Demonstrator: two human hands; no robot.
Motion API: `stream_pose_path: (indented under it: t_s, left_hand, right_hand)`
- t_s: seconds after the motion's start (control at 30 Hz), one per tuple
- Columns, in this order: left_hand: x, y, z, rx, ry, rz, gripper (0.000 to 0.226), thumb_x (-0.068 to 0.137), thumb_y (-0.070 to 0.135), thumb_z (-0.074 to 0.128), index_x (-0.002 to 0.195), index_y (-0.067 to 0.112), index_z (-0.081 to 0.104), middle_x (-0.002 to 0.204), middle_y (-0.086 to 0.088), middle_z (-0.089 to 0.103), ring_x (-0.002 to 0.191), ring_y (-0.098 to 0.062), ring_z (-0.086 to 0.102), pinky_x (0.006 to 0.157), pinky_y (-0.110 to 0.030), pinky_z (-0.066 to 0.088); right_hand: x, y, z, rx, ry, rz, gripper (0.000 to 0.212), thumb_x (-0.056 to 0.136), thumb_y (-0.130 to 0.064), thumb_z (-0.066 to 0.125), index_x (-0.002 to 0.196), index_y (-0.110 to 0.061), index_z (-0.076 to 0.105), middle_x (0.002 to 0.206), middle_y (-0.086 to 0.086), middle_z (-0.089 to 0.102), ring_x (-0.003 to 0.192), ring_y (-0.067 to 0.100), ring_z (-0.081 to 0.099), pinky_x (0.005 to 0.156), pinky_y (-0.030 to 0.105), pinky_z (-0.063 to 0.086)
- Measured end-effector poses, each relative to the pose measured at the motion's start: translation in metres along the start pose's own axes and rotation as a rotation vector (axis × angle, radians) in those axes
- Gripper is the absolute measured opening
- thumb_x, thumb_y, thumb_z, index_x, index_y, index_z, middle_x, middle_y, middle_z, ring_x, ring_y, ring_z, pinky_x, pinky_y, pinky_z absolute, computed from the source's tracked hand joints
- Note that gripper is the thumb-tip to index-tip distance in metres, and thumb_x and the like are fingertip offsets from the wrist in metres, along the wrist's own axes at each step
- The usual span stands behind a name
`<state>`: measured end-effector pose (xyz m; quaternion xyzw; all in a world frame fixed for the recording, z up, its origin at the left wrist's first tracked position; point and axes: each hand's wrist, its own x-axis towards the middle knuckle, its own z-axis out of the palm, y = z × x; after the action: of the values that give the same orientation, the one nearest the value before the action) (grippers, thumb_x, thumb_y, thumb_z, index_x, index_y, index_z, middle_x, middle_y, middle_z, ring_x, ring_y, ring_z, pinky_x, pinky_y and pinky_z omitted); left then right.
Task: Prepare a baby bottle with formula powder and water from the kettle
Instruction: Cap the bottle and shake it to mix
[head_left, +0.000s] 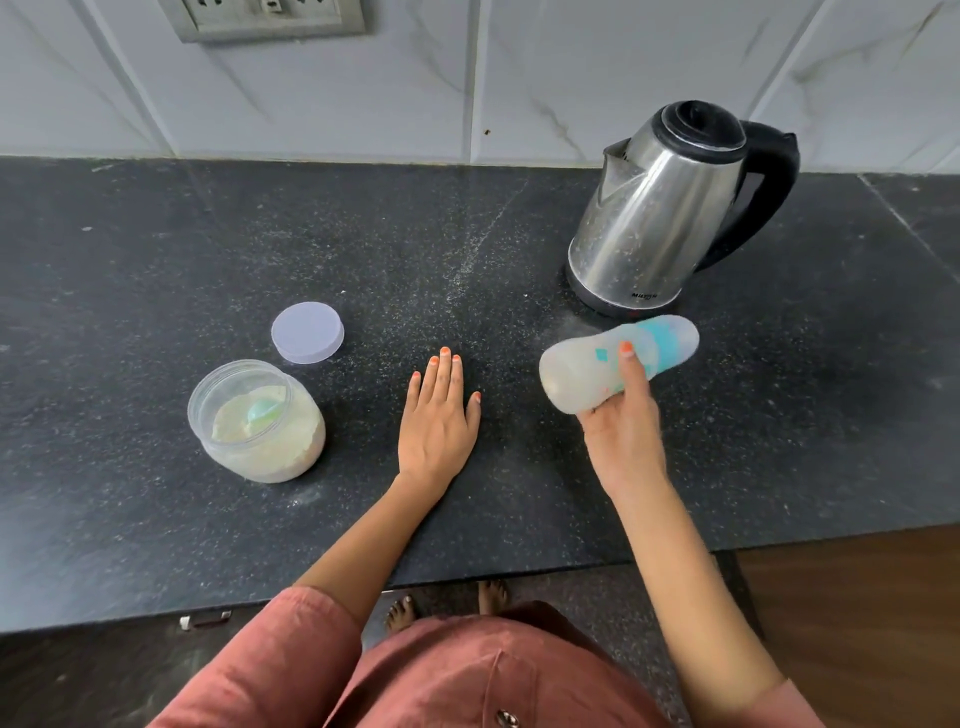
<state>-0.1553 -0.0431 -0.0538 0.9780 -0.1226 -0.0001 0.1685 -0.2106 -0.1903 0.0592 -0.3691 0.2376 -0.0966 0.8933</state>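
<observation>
- Your right hand (623, 426): fingers and thumb curled round the baby bottle (587, 371), which is held on its side with its teal-banded cap end pointing away from you. The bottle's markings are blurred and unreadable.
- Your left hand (439, 421): flat on the countertop (156, 260), fingers straight, holding nothing.
- Kettle (660, 208): steel with a black handle, just beyond your right hand. The pale brand lettering low on its body is too small to read surely.
- Formula jar (260, 431): open, left of your left hand, with a teal scoop (261, 410) in the powder.
- Lid (307, 333): lying flat, just beyond the jar.
</observation>
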Motion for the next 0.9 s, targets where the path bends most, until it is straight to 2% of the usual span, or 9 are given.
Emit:
stream_pose_path:
  t_s: [0.13,0.3,0.37,0.47,0.53,0.63,0.7,0.8,0.9]
  left_hand:
    - [0.0,-0.001,-0.001,0.0,-0.015,0.004,0.055,0.1,0.034,0.022,0.147,0.008,0.008,0.157,-0.006,0.003,0.144,-0.018,0.001,0.115,-0.031,-0.004]
    - [0.0,0.0,-0.001,-0.01,0.009,-0.002,0.055,0.1,0.034,0.024,0.147,0.008,0.01,0.156,-0.007,0.007,0.144,-0.018,0.003,0.115,-0.032,-0.003]
    - [0.0,-0.001,-0.001,0.011,-0.014,0.004,0.056,0.1,0.035,0.022,0.147,0.008,0.006,0.157,-0.007,0.003,0.144,-0.018,0.001,0.116,-0.032,-0.003]
    - [0.0,-0.002,-0.001,0.023,-0.041,0.018,0.056,0.101,0.035,0.02,0.147,0.008,0.002,0.156,-0.007,-0.002,0.144,-0.018,-0.003,0.115,-0.032,-0.005]
    - [0.0,-0.001,-0.001,0.008,-0.029,0.009,0.055,0.101,0.035,0.02,0.146,0.008,0.003,0.157,-0.007,-0.001,0.144,-0.018,-0.002,0.115,-0.03,-0.006]
    - [0.0,0.0,0.001,0.001,-0.013,0.012,0.055,0.101,0.034,0.02,0.146,0.008,0.005,0.156,-0.007,0.002,0.144,-0.018,0.0,0.115,-0.03,-0.005]
    - [0.0,-0.001,0.001,0.01,-0.019,0.008,0.055,0.101,0.034,0.019,0.146,0.007,0.004,0.156,-0.007,0.001,0.144,-0.018,-0.001,0.115,-0.03,-0.005]
    - [0.0,-0.001,0.001,0.026,-0.03,0.011,0.055,0.101,0.034,0.018,0.146,0.008,0.002,0.156,-0.007,-0.001,0.144,-0.018,-0.002,0.115,-0.031,-0.006]
    - [0.001,0.0,0.0,0.015,-0.022,0.006,0.055,0.101,0.034,0.019,0.147,0.009,0.003,0.157,-0.006,-0.001,0.144,-0.018,-0.002,0.115,-0.03,-0.006]
  right_hand:
    - [-0.019,0.01,0.0,-0.516,-0.178,0.043,0.021,0.068,-0.012,0.066,0.088,-0.018,0.063,0.079,-0.007,0.072,0.08,0.009,0.066,0.072,0.024,0.056]
    - [-0.002,0.0,0.01,-0.024,-0.031,-0.031,0.018,0.083,-0.021,0.056,0.099,-0.019,0.06,0.097,-0.003,0.069,0.088,0.008,0.066,0.075,0.025,0.057]
    - [-0.007,0.006,0.009,-0.191,-0.053,-0.02,0.014,0.084,-0.016,0.057,0.098,-0.019,0.061,0.094,-0.004,0.069,0.086,0.008,0.066,0.073,0.024,0.057]
    - [-0.024,0.016,0.003,-0.589,-0.19,-0.034,0.025,0.064,-0.016,0.07,0.088,-0.02,0.063,0.078,-0.009,0.073,0.079,0.005,0.067,0.071,0.024,0.055]
    - [-0.021,0.012,0.002,-0.439,-0.15,-0.047,0.029,0.061,-0.022,0.067,0.09,-0.019,0.063,0.079,-0.01,0.073,0.079,0.004,0.068,0.073,0.027,0.056]
    - [-0.003,0.002,0.004,0.007,0.038,-0.064,0.022,0.081,-0.02,0.058,0.103,-0.017,0.06,0.096,-0.005,0.07,0.086,0.006,0.067,0.073,0.025,0.057]
    - [-0.004,0.006,0.002,-0.059,0.037,-0.037,0.019,0.084,-0.017,0.056,0.102,-0.017,0.06,0.093,-0.006,0.071,0.085,0.006,0.068,0.072,0.025,0.057]
    - [-0.021,0.017,-0.003,-0.514,-0.106,0.063,0.024,0.068,-0.017,0.067,0.092,-0.019,0.063,0.087,-0.004,0.071,0.087,0.013,0.067,0.078,0.03,0.056]
    - [-0.016,0.01,-0.002,-0.356,-0.054,0.034,0.02,0.072,-0.016,0.064,0.092,-0.019,0.063,0.089,-0.005,0.071,0.084,0.009,0.067,0.079,0.03,0.055]
